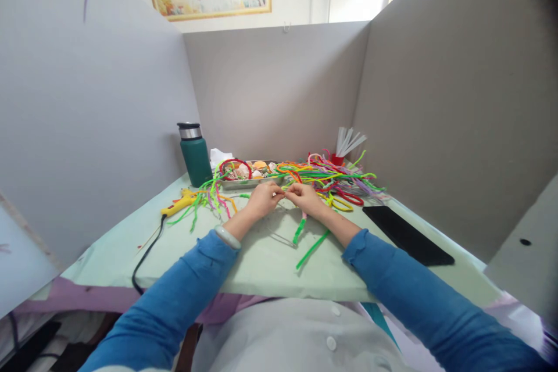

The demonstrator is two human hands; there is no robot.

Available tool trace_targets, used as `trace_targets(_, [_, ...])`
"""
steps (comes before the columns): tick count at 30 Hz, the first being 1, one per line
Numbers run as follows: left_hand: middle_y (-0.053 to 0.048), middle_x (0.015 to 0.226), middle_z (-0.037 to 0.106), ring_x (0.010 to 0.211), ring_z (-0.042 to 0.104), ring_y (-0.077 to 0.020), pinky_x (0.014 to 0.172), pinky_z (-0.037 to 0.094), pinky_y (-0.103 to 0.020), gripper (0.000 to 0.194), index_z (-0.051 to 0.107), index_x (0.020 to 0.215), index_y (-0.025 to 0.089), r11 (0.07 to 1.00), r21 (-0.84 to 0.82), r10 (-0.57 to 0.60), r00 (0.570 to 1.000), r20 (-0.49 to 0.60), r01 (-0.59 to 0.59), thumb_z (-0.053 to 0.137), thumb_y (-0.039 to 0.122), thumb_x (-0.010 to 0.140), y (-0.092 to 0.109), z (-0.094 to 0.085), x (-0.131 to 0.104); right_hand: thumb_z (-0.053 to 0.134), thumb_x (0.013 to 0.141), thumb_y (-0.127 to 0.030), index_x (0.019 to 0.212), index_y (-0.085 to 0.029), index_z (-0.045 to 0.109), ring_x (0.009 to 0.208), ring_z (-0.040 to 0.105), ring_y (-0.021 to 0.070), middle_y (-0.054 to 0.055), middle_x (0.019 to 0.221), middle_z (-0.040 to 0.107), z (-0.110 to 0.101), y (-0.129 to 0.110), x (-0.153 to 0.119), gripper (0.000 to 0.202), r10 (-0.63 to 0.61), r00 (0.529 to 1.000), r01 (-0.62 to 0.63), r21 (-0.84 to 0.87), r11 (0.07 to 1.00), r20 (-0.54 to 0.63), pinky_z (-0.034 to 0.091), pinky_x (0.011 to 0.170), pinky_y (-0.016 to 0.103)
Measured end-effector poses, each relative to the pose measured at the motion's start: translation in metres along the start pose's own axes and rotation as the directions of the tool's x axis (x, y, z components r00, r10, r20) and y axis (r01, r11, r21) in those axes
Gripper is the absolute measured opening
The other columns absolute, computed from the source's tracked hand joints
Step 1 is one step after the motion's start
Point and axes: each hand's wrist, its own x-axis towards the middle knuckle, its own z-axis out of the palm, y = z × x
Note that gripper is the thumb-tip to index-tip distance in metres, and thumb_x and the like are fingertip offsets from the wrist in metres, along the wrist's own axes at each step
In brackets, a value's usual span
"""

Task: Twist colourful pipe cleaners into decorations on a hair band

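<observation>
My left hand (263, 199) and my right hand (307, 200) meet fingertip to fingertip above the middle of the table. Both pinch, and what lies between the fingers is too small to make out. A thin greyish wire or stem (279, 236) curves on the table below them. Close under my right hand is a short green fuzzy pipe cleaner piece (299, 231) with a pink bit at its upper end. A longer green pipe cleaner (313, 250) lies near my right wrist.
Behind my hands are a metal tray (231, 184) of small decorations and a heap of coloured pipe cleaners (335, 173). At left stand a green bottle (196, 160) and a yellow glue gun (178, 204) with a black cord. A black flat slab (407, 235) lies right; white sticks (349, 142) stand behind.
</observation>
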Motion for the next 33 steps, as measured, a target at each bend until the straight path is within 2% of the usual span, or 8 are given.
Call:
trace_targets(10, [-0.008, 0.082, 0.065, 0.072, 0.057, -0.0150, 0.066, 0.041, -0.024, 0.020, 0.070, 0.086, 0.017, 0.999, 0.023, -0.041, 0.999, 0.023, 0.041, 0.054, 0.027, 0.078, -0.003, 0.003, 0.001, 0.051, 0.075, -0.040, 0.075, -0.016, 0.057, 0.036, 0.038, 0.0062, -0.004, 0.052, 0.049, -0.002, -0.006, -0.003, 0.026, 0.042, 0.998, -0.042, 0.016, 0.999, 0.037, 0.025, 0.035, 0.019])
trace_targets(14, [-0.006, 0.076, 0.067, 0.066, 0.055, -0.0142, 0.061, 0.038, -0.023, 0.023, 0.070, 0.084, 0.016, 0.993, 0.002, -0.121, 0.991, 0.049, 0.121, 0.052, 0.028, 0.078, -0.001, 0.002, 0.001, 0.051, 0.075, -0.039, 0.074, -0.015, 0.057, 0.038, 0.039, 0.0068, -0.003, 0.052, 0.048, -0.002, -0.008, -0.003, 0.025, 0.038, 0.999, -0.039, 0.023, 0.999, 0.027, 0.027, 0.036, 0.019])
trace_targets(21, [-0.003, 0.066, 0.066, 0.056, 0.050, -0.0106, 0.055, 0.035, -0.021, 0.024, 0.071, 0.077, 0.014, 0.968, -0.104, -0.220, 0.971, 0.094, 0.229, 0.052, 0.028, 0.075, 0.006, -0.004, 0.005, 0.050, 0.074, -0.040, 0.070, -0.016, 0.055, 0.042, 0.038, 0.0069, -0.003, 0.053, 0.048, 0.000, -0.002, 0.000, 0.025, -0.004, 1.000, 0.004, 0.036, 0.999, -0.001, 0.027, 0.039, 0.019])
trace_targets(26, [-0.002, 0.066, 0.065, 0.055, 0.048, -0.0097, 0.052, 0.033, -0.020, 0.026, 0.070, 0.078, 0.013, 0.934, -0.186, -0.287, 0.951, 0.117, 0.305, 0.052, 0.031, 0.073, 0.006, -0.005, 0.005, 0.049, 0.075, -0.041, 0.073, -0.017, 0.054, 0.037, 0.037, 0.0064, -0.004, 0.052, 0.046, 0.000, 0.000, -0.002, 0.025, 0.025, 0.999, -0.027, 0.080, 0.996, 0.022, 0.025, 0.034, 0.019])
trace_targets(33, [0.002, 0.053, 0.054, 0.042, 0.039, -0.0063, 0.041, 0.028, -0.019, 0.032, 0.066, 0.075, 0.011, 0.857, -0.327, -0.335, 0.913, 0.234, 0.398, 0.050, 0.039, 0.073, 0.003, -0.003, 0.004, 0.050, 0.075, -0.039, 0.069, -0.017, 0.053, 0.042, 0.039, 0.0069, -0.004, 0.051, 0.046, 0.000, 0.003, 0.000, 0.024, -0.016, 1.000, 0.017, 0.057, 0.998, -0.012, 0.028, 0.037, 0.018])
